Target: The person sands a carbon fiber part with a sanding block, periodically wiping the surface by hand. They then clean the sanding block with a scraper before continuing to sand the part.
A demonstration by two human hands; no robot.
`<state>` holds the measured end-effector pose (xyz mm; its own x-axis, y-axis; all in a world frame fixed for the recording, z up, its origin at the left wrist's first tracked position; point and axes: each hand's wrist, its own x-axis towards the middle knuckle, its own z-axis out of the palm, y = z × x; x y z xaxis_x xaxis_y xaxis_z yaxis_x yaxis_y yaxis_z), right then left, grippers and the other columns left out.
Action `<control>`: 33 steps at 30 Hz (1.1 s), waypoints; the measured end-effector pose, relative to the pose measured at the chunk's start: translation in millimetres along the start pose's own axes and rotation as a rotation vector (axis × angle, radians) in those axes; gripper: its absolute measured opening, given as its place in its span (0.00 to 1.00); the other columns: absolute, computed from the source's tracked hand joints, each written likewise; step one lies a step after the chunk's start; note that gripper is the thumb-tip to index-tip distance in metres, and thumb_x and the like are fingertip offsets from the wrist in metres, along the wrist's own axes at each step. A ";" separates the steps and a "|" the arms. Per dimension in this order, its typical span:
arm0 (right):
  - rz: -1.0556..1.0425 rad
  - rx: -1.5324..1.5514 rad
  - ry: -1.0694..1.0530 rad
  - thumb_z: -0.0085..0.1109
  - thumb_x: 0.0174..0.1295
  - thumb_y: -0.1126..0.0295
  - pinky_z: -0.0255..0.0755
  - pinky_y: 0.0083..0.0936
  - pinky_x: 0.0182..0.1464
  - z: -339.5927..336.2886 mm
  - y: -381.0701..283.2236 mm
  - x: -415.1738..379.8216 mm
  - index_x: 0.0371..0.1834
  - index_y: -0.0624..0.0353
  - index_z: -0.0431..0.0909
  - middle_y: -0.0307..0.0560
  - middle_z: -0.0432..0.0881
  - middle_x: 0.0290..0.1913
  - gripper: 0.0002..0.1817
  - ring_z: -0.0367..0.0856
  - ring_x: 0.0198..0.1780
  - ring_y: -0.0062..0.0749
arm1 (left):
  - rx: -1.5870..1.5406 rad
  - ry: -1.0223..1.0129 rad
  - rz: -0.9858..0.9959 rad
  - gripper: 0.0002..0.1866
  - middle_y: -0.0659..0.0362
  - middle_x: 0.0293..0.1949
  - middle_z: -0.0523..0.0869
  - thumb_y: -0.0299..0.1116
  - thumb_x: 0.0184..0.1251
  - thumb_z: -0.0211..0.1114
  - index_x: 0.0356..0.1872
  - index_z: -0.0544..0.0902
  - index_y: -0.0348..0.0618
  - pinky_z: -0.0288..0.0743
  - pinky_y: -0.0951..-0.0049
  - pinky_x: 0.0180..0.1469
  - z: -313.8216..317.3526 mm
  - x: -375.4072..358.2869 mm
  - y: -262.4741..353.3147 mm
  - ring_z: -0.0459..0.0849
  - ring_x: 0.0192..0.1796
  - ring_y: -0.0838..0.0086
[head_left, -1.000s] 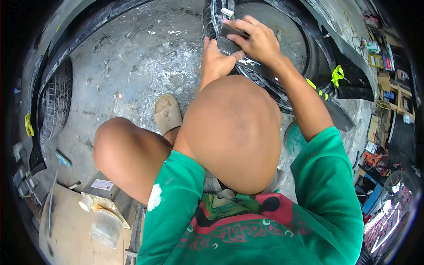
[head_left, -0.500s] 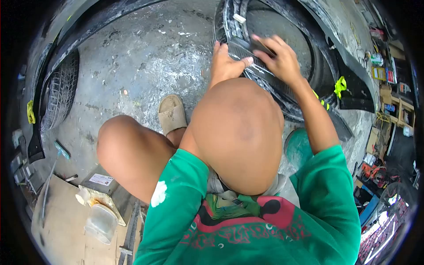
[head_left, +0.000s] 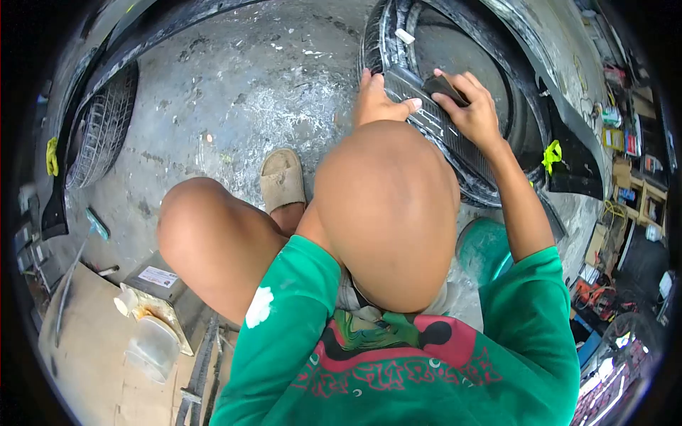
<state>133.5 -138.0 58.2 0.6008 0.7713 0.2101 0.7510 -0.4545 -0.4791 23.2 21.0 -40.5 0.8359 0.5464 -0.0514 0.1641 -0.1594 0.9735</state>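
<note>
A long black ribbed plastic panel (head_left: 435,122) lies slantwise over a tire (head_left: 372,44) on the floor. My left hand (head_left: 383,103) grips the panel's near end, thumb stretched along its top and fingers at the far edge. Pale scuff marks show on the panel beside the thumb. In my right hand (head_left: 474,112) is a dark flat sanding block (head_left: 446,91), pinched between thumb and fingers. It is held at the panel's upper face; whether it touches cannot be made out. A small white piece (head_left: 404,36) rests above on the tire.
A large black curved car part (head_left: 234,13) arches around the work area, with a yellow tie (head_left: 552,156) at right. Another tire (head_left: 103,131) stands left. A metal can (head_left: 160,284), a clear plastic tub (head_left: 153,349), a squeegee (head_left: 97,224) and a green bucket (head_left: 483,248) are nearby.
My right hand and the dark block appear slightly further right, the block now tilted flatter. The view has shifted a little; my left hand keeps its place on the panel.
</note>
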 end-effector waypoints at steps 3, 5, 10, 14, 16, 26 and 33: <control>0.069 -0.024 0.017 0.73 0.65 0.58 0.80 0.40 0.50 18.6 -25.6 20.2 0.64 0.35 0.86 0.44 0.84 0.45 0.22 0.87 0.47 0.45 | 0.009 -0.081 -0.033 0.43 0.24 0.75 0.67 0.43 0.45 0.89 0.61 0.81 0.28 0.59 0.52 0.83 -7.0 -2.0 2.9 0.62 0.82 0.40; 0.087 -0.057 0.049 0.73 0.65 0.58 0.81 0.40 0.50 25.8 -30.8 42.1 0.63 0.35 0.86 0.43 0.84 0.45 0.22 0.87 0.47 0.45 | -0.002 -0.053 -0.043 0.43 0.26 0.76 0.67 0.45 0.47 0.88 0.61 0.81 0.28 0.60 0.55 0.82 -4.4 1.4 9.0 0.63 0.82 0.40; -0.060 -0.010 0.028 0.76 0.64 0.65 0.78 0.36 0.48 6.1 -2.2 8.3 0.63 0.48 0.88 0.46 0.82 0.40 0.23 0.85 0.42 0.44 | 0.006 -0.043 -0.045 0.44 0.24 0.78 0.64 0.43 0.47 0.88 0.62 0.80 0.26 0.59 0.56 0.83 -9.5 1.0 16.8 0.61 0.83 0.41; -0.010 0.026 0.020 0.76 0.64 0.61 0.79 0.39 0.47 -6.5 10.8 -20.0 0.63 0.44 0.87 0.45 0.83 0.41 0.23 0.86 0.44 0.45 | -0.036 -0.017 -0.089 0.42 0.22 0.78 0.61 0.43 0.46 0.88 0.61 0.82 0.28 0.58 0.54 0.83 -0.6 -0.9 -2.8 0.59 0.84 0.39; 0.088 -0.041 0.011 0.77 0.63 0.61 0.79 0.38 0.47 2.4 -12.9 0.3 0.64 0.41 0.87 0.44 0.83 0.42 0.24 0.87 0.43 0.42 | -0.141 0.035 -0.043 0.41 0.23 0.78 0.63 0.43 0.47 0.88 0.60 0.81 0.28 0.58 0.54 0.83 12.8 0.9 -14.5 0.61 0.83 0.39; 0.035 -0.003 0.014 0.78 0.61 0.63 0.80 0.35 0.52 -19.3 21.5 -50.4 0.65 0.43 0.87 0.42 0.86 0.46 0.26 0.88 0.48 0.44 | 0.007 -0.052 -0.028 0.43 0.22 0.77 0.63 0.43 0.46 0.89 0.62 0.80 0.30 0.60 0.53 0.82 -1.1 2.6 -3.1 0.63 0.82 0.37; 0.086 -0.077 0.058 0.74 0.65 0.60 0.81 0.41 0.50 21.2 -28.1 26.9 0.62 0.37 0.87 0.44 0.86 0.44 0.21 0.87 0.49 0.47 | -0.138 -0.055 -0.019 0.38 0.24 0.76 0.66 0.40 0.48 0.88 0.59 0.82 0.31 0.62 0.54 0.81 -10.4 -6.9 20.8 0.65 0.81 0.38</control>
<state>122.8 -95.1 59.3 0.6775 0.7015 0.2213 0.7132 -0.5528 -0.4310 15.4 22.5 -17.6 0.8616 0.5015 -0.0785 0.1099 -0.0333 0.9934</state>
